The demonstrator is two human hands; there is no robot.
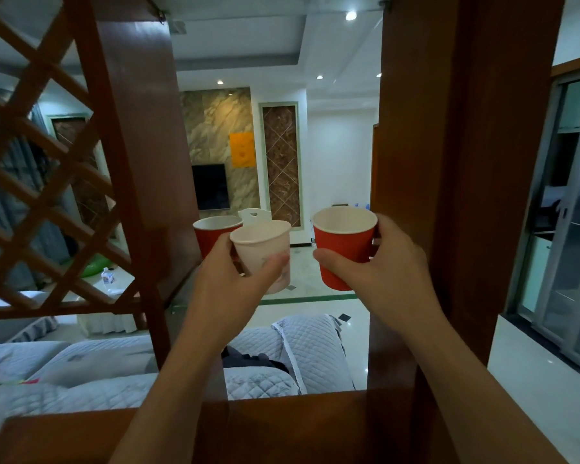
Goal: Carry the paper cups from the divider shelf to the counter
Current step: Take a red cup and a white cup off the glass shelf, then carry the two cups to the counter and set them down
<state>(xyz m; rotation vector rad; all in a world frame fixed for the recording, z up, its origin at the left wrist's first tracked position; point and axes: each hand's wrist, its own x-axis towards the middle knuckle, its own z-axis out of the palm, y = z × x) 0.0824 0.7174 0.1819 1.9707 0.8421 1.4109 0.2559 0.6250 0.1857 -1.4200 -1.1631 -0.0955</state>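
Three tapered paper cups show, two red and one white, all with rolled rims and pale insides. The left hand (pixel 235 279) curls round the smooth white paper cup (pixel 262 249), which tilts slightly. The right hand (pixel 382 269) grips a matte red paper cup (pixel 344 242), held aloft in the divider's opening. The second red cup (pixel 211 236) sits just behind the white one, its base hidden. A glossy wooden post (pixel 449 162) and a diagonal lattice (pixel 41 195) frame them.
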